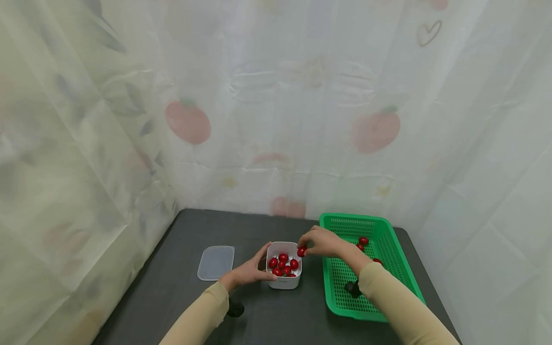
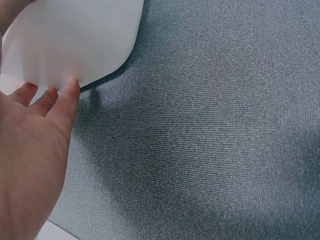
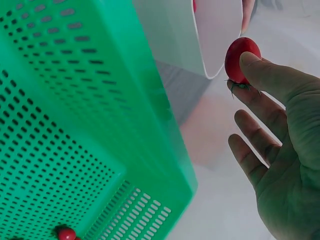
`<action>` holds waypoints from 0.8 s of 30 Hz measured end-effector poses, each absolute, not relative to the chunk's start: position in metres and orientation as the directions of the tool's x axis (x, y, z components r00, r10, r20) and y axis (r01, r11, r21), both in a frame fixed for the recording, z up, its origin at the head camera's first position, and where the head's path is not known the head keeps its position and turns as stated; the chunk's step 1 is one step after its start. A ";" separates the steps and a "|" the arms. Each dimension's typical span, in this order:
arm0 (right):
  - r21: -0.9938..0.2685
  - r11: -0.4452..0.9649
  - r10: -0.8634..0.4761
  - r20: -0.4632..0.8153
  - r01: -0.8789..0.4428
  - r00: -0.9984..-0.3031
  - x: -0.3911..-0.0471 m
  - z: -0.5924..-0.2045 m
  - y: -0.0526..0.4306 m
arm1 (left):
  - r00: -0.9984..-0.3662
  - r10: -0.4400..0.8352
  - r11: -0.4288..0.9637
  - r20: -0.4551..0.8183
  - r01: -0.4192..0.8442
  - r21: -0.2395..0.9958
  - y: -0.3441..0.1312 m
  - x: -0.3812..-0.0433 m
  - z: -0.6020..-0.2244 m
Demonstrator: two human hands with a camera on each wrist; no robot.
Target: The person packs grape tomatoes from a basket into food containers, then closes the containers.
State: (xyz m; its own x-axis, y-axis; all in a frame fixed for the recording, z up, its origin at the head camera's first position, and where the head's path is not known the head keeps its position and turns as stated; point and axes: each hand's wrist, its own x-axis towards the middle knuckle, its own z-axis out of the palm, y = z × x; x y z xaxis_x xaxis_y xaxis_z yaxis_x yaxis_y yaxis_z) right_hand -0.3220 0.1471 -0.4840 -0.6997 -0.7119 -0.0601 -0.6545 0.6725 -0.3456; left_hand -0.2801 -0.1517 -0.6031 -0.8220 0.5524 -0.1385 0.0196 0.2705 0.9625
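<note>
A small white square tub [image 1: 283, 282] stands on the dark table, with several cherry tomatoes [image 1: 282, 257] inside. My left hand [image 1: 248, 272] grips the tub from its left side, thumb at the near rim; in the left wrist view its fingertips press the tub's white wall [image 2: 95, 40]. Between thumb and fingers my right hand [image 1: 324, 242] pinches a red cherry tomato [image 3: 241, 60] by the tub's right rim. Green sepals show on that tomato in the right wrist view. A few more tomatoes [image 1: 363, 240] lie in the green basket [image 1: 328, 287], partly hidden by the right arm.
A translucent square lid [image 1: 216, 263] lies on the table [image 1: 250, 225] left of the tub. The green basket takes up the right side, near the table's edge. Printed curtains [image 1: 267, 96] hang behind and along both sides.
</note>
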 end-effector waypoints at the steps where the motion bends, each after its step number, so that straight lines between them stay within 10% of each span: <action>1: -0.346 0.675 -0.711 -0.066 -0.652 -0.700 -0.322 -0.485 0.145 | -0.820 0.555 0.269 -0.138 0.020 0.963 -0.152 -0.280 -0.603; 24: -0.241 0.681 -0.726 -0.107 -0.691 -0.679 -0.323 -0.497 0.112 | -0.819 0.555 0.258 -0.148 0.001 0.966 -0.152 -0.281 -0.607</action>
